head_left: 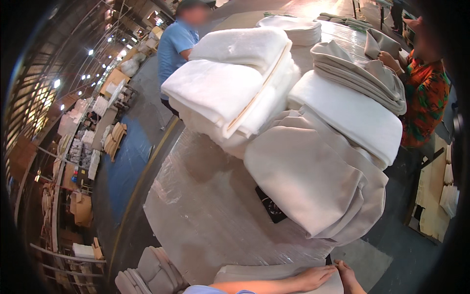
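Note:
At the near edge of the table, a grey cushion (274, 271) lies partly below the picture's lower edge. My left hand (313, 278) rests flat across its right end, fingers stretched to the right. Against that same end, my right hand (346, 275) has its fingers bent round the cushion's edge, fingertips close to those of my left hand. Farther off lies a stack of grey cushion covers (306, 171), slumped and overlapping. A black flat item (270, 205) sticks out from beneath them.
Plastic film covers the table (205, 215). White padding stacks (220, 88) and more grey covers (352, 73) stand at the back. Grey pieces (152, 269) sit at lower left. A person in blue (171, 49) is far left; another in a patterned shirt (426, 98) handles covers at right.

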`<action>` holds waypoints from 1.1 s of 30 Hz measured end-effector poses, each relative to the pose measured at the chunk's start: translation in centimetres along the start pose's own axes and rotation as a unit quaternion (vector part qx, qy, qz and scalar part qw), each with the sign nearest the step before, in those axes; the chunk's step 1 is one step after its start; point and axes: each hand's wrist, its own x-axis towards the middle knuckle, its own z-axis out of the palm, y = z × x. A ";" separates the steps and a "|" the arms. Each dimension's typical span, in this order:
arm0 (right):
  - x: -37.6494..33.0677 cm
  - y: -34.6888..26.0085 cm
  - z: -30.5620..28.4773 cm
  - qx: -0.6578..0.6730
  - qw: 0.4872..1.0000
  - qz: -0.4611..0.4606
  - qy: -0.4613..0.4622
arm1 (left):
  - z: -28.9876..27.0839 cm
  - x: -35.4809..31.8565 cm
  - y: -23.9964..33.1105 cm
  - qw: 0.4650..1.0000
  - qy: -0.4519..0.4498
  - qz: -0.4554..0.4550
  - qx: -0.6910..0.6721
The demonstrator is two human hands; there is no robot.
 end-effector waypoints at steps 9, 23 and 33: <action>2.5 -0.8 0.9 -0.261 0.961 0.037 -0.083 | -1.4 -5.4 -4.6 0.994 0.001 0.070 0.083; 0.2 -3.9 3.5 -0.238 0.960 0.059 -0.138 | -16.1 -24.3 5.0 0.934 0.313 -0.166 0.040; -3.6 -4.0 4.2 -0.287 0.941 0.076 -0.161 | -1.4 -31.2 2.7 0.623 0.453 -0.005 -0.638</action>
